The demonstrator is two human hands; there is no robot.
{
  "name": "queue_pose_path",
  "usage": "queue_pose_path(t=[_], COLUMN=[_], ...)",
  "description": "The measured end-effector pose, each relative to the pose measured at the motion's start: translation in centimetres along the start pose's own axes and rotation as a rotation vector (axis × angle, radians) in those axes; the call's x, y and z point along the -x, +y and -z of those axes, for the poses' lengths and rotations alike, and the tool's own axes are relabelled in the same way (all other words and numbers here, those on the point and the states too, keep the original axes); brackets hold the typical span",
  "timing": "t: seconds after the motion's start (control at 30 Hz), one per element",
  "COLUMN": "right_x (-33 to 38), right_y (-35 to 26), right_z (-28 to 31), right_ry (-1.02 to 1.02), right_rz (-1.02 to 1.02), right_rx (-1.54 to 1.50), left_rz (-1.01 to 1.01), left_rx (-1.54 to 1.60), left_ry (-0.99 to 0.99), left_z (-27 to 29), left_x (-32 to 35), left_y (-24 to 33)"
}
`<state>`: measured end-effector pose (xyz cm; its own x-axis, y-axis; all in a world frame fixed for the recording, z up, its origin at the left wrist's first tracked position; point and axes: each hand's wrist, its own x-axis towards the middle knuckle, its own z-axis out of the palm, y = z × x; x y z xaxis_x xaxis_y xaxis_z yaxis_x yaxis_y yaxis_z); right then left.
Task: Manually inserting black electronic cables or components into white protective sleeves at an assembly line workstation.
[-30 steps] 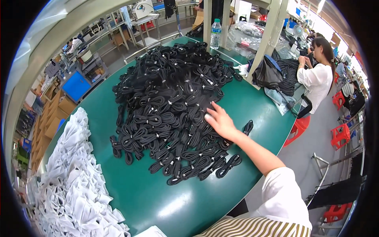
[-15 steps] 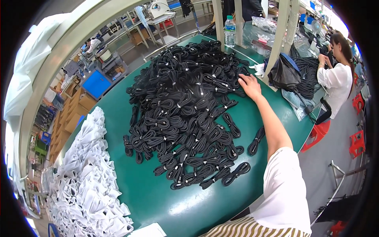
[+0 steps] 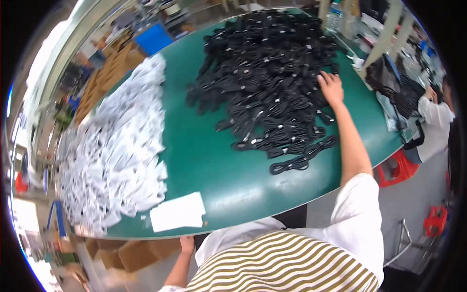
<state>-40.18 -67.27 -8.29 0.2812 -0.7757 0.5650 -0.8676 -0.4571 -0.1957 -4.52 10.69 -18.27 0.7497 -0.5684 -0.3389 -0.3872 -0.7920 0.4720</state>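
A large heap of coiled black cables (image 3: 272, 73), each bundle tied at its middle, covers the far part of the green table (image 3: 228, 190). My right hand (image 3: 332, 88) is at the heap's right edge, fingers apart and touching the outermost cables, with nothing gripped. Low at the table's front edge is my left hand (image 3: 187, 243); its fingers are hidden by the edge. Near it on the tabletop lies a stack of flat white sheets (image 3: 178, 212). A broad pile of white, pouch-like pieces (image 3: 121, 141) fills the left side.
A water bottle (image 3: 334, 17) stands behind the heap, close to metal posts (image 3: 384, 39). To the right, a co-worker in a white top (image 3: 434, 124) handles black cables. Red stools (image 3: 400, 168) stand beyond the right edge. Cardboard boxes (image 3: 134, 254) are below the front edge.
My view has swung left and down, so the white sheets and my left hand now show. My right hand stays at the heap's right side, its fingers still apart.
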Motion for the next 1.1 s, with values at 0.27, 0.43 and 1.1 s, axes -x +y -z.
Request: queue_pose_path(t=[0.27,0.43,1.1], right_x=[5.3,11.5,17.0], right_y=[-15.3,-25.2,-27.3], right_z=[13.6,17.9,16.7], right_ry=[-0.018,-0.041,-0.059], right_rz=[0.052,0.463,0.524], right_rx=[-0.289,-0.559,-0.226], left_rz=[-0.874,-0.719,-0.744], left_rx=[-0.108,-0.29,-0.204], left_ry=[0.238,0.392,0.456], left_z=[14.1,16.7,9.0], left_x=[6.6,0.6,0.0], left_y=[16.3,15.7,19.8])
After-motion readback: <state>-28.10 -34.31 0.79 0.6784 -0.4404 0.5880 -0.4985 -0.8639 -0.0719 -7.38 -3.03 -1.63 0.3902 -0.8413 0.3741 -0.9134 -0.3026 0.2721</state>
